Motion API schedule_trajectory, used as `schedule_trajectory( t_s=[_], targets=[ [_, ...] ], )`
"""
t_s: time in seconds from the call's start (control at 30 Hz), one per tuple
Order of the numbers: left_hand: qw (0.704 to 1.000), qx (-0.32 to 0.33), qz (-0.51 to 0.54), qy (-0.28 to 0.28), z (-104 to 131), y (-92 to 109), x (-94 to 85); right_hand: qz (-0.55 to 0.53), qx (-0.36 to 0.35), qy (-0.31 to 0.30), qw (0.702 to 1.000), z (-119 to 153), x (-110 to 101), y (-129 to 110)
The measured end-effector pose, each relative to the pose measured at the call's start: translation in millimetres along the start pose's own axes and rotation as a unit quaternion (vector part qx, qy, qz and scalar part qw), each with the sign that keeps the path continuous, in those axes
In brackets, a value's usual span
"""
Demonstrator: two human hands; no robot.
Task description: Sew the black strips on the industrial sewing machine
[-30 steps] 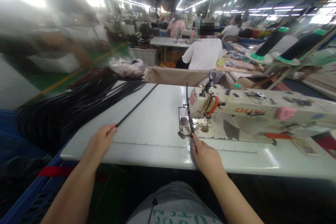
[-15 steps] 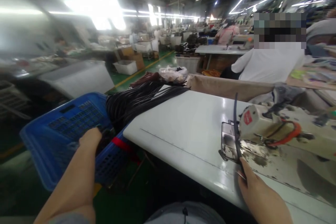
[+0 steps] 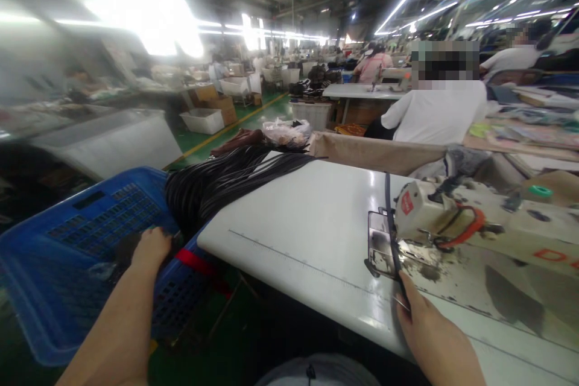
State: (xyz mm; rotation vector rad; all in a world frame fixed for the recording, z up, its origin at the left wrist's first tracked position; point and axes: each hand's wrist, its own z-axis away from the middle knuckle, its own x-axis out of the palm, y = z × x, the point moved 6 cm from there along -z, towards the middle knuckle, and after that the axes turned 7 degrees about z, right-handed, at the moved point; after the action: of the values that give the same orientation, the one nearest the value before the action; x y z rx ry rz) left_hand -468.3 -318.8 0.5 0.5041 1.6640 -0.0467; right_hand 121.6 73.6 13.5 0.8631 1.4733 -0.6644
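Black and thin, one strip (image 3: 389,217) lies on the white table (image 3: 289,211), next to the sewing machine (image 3: 511,208) and over a shiny plate (image 3: 380,242). I pinch its near end with my right hand (image 3: 429,319). Something thin and shiny (image 3: 401,301) sticks out there too. My left hand (image 3: 154,247) is over the blue basket (image 3: 67,217); I can't tell if it grips anything. Lots more black strips (image 3: 212,184) lie in a heap at the table's left end.
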Motion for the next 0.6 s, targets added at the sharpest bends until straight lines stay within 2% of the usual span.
schedule_trajectory(
  t_s=[0.07,0.17,0.27,0.33,0.4,0.47,0.6],
  targets=[
    [1.0,0.023,0.003,0.021,-3.5,30.0,-0.3,-0.002,0.006,0.011,1.0,0.9,-2.1,-1.2],
    [0.987,0.142,0.039,0.063,-3.1,100.5,-1.7,-0.015,0.001,-0.002,1.0,-0.1,-2.0,-0.2],
    [0.958,0.281,0.051,0.017,3.3,175.5,10.1,-0.029,0.0,-0.011,1.0,-1.4,1.0,2.6],
    [0.934,0.354,0.039,-0.026,6.1,215.4,21.4,-0.028,0.01,0.004,1.0,-1.0,4.4,5.1],
    [0.916,0.396,0.018,-0.059,3.3,243.1,31.2,-0.025,0.018,0.014,0.999,-0.1,10.7,8.4],
    [0.904,0.418,-0.003,-0.085,-5.0,260.7,37.9,-0.033,0.016,0.006,0.999,0.6,18.9,12.3],
    [0.889,0.439,-0.027,-0.131,-29.4,277.1,44.9,-0.097,-0.007,-0.013,0.995,-0.7,28.0,21.8]
  ],
)
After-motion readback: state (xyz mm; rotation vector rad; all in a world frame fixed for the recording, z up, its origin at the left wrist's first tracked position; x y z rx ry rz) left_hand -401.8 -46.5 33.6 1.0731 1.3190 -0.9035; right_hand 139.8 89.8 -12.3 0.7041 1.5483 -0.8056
